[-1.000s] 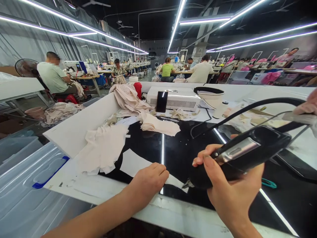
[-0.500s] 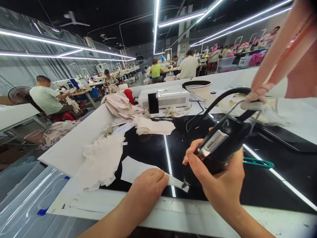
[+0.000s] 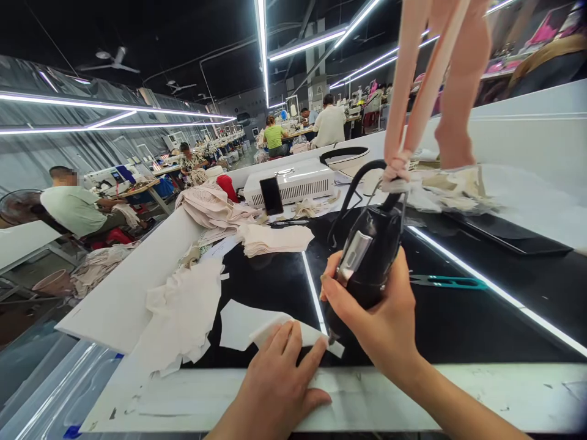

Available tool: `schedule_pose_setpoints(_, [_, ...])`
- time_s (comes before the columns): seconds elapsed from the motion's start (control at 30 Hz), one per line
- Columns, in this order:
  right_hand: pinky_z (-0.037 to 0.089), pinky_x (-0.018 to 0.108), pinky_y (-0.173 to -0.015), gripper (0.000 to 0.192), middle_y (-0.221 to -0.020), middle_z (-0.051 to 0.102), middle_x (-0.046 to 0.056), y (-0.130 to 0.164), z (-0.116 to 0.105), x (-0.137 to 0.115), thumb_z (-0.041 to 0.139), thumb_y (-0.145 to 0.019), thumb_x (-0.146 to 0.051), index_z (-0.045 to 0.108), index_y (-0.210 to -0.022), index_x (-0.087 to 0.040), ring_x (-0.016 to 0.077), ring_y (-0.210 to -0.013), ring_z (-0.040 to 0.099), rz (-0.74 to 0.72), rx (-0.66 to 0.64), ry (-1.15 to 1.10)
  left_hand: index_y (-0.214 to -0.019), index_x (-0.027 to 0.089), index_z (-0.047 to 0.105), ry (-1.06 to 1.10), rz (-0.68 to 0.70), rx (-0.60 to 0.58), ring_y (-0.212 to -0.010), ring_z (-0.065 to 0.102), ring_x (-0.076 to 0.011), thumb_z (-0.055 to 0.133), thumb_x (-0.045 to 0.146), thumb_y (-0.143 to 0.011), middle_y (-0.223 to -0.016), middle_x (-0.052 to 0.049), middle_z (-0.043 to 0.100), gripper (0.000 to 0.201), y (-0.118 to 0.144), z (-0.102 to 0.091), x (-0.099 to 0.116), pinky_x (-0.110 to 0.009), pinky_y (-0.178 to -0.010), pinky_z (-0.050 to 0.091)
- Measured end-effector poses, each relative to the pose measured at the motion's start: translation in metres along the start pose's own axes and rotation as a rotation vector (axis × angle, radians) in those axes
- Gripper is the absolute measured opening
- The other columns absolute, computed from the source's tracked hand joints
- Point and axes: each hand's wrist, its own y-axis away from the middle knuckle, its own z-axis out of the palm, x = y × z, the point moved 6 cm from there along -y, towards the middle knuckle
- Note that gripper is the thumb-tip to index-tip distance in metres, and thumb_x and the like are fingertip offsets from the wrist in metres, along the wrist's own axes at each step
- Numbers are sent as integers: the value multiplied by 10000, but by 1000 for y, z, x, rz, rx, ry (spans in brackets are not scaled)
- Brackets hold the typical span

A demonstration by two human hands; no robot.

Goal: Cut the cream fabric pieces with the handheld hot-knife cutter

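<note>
While the left hand [image 3: 279, 379] pins fabric [image 3: 247, 324], the cutter [image 3: 367, 260] stands tip-down.

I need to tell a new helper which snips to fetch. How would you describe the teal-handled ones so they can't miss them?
Start at the glossy black table with the light strips. Look just right of the right hand gripping the black corded tool. The teal snips lie flat there alone, the only teal item on the black surface; everything else nearby is cream fabric.

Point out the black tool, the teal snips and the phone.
black tool [image 3: 369, 260], head view, middle of its body.
teal snips [image 3: 452, 282], head view, on the handle.
phone [image 3: 271, 195], head view, centre of its screen.
</note>
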Motion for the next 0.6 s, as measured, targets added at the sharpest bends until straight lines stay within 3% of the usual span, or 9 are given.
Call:
schedule_pose_setpoints(0.23, [549, 324, -658, 426, -941, 644, -13, -14, 17, 6, 807, -798, -276, 546, -1134, -277, 179, -786, 626, 17, -37, -77, -1536, 211, 552, -23, 17, -63, -1237, 716, -419, 816, 791, -789, -1358, -232, 693, 982, 1, 1, -1, -529, -998, 646])
schedule_pose_setpoints(0.6, [553, 362, -666, 405, -922, 625, -6, -10, 24, 14, 776, -832, -271, 535, -1156, -294, 196, -765, 610, -9, -70, -80, -1516, 196, 586, 22, 20, -104, -1262, 720, -413, 824, 745, -820, -1371, -235, 698, 918, -4, -9, -1, -502, -1020, 653])
